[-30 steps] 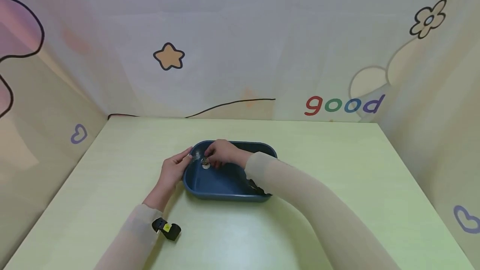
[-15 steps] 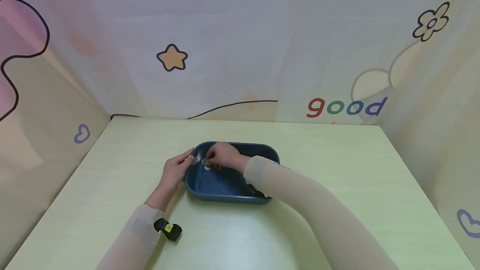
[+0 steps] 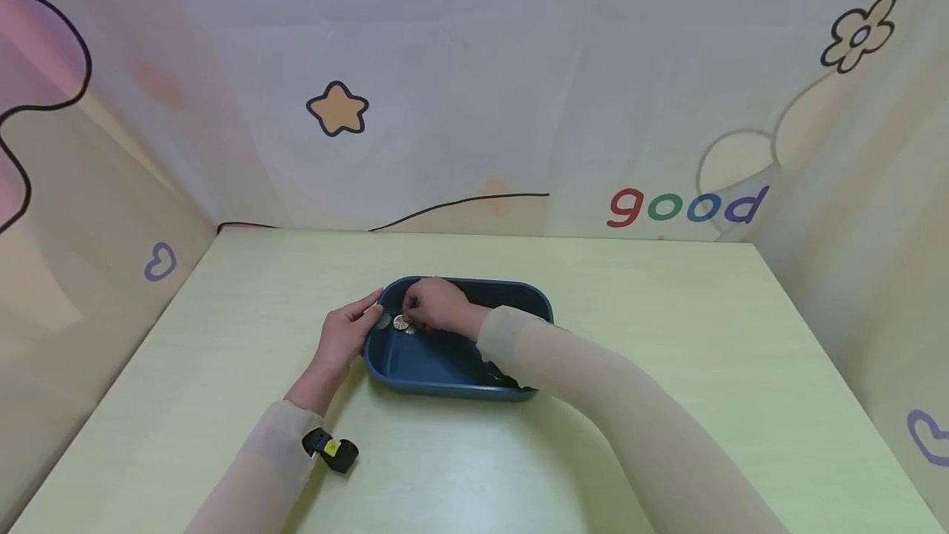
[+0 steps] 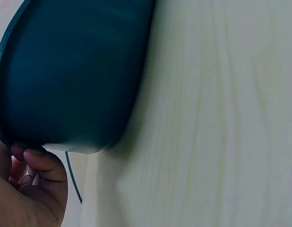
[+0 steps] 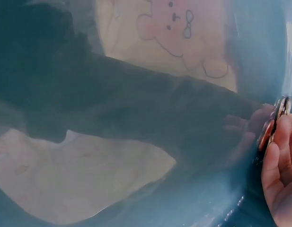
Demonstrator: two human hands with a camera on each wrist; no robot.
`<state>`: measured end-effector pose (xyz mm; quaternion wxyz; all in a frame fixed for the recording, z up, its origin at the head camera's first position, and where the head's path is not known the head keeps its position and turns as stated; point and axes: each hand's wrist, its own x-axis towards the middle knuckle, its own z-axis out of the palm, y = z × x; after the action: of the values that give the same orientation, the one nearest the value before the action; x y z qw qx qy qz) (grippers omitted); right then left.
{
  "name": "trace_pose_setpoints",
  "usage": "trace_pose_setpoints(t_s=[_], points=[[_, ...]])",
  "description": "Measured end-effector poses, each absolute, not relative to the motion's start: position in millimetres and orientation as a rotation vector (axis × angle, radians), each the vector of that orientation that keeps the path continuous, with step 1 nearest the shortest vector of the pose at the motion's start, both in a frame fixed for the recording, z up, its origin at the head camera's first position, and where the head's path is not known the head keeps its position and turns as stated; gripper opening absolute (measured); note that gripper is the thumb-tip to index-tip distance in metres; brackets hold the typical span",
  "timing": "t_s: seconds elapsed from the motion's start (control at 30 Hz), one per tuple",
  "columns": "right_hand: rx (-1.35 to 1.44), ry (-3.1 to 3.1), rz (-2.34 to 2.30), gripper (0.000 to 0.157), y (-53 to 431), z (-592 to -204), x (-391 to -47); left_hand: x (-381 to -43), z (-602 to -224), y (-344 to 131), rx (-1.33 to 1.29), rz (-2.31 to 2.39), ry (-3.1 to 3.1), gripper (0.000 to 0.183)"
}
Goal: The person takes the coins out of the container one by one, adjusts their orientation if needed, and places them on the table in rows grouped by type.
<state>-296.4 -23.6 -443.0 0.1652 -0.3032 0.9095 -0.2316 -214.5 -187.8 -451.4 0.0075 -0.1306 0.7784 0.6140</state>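
In the head view, a dark blue oblong tray [image 3: 423, 365] with rounded corners lies on the table. My left hand [image 3: 346, 336] grips its left end, thumb at the rim and fingers outside; the left wrist view shows curled fingertips against the tray wall. My right hand [image 3: 439, 305] reaches over the tray, fingertips bent down among a few round, silvery coins [image 3: 401, 322] near the left end. Seen edge-on in the right wrist view, coins [image 5: 272, 125] lie against the bent fingertips, which appear to pinch at them. The palm hides part of the pile.
The pale wood-grain table [image 3: 630, 311] surrounds the tray. Behind it hangs a printed cloth [image 3: 474, 89] with a star, a flower and the word "good". A black strap with a small device [image 3: 331, 449] is on the left wrist. Some dark items [image 3: 504, 377] show under the right sleeve.
The coins by the right fingertips have shifted; one now shows its face more plainly left of the fingers. The right hand has moved slightly. The left hand keeps its place on the tray.
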Motion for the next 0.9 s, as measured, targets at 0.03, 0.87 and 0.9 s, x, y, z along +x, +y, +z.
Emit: trace_pose_setpoints(t_s=[0.03,0.87,0.9], points=[[-0.858,2.583,-0.661,0.017,-24.0,-442.2,-296.5,-214.7,-451.2,-188.4,-0.409,1.919,2.434,0.042],[-0.892,2.439,-0.559,0.017,-27.4,-427.4,-301.5,-214.0,-451.9,-184.6,-0.413,1.902,2.469,0.042],[-0.895,2.429,-0.569,0.017,-27.2,-426.1,-302.0,-213.8,-451.7,-184.2,-0.407,1.896,2.477,0.042]])
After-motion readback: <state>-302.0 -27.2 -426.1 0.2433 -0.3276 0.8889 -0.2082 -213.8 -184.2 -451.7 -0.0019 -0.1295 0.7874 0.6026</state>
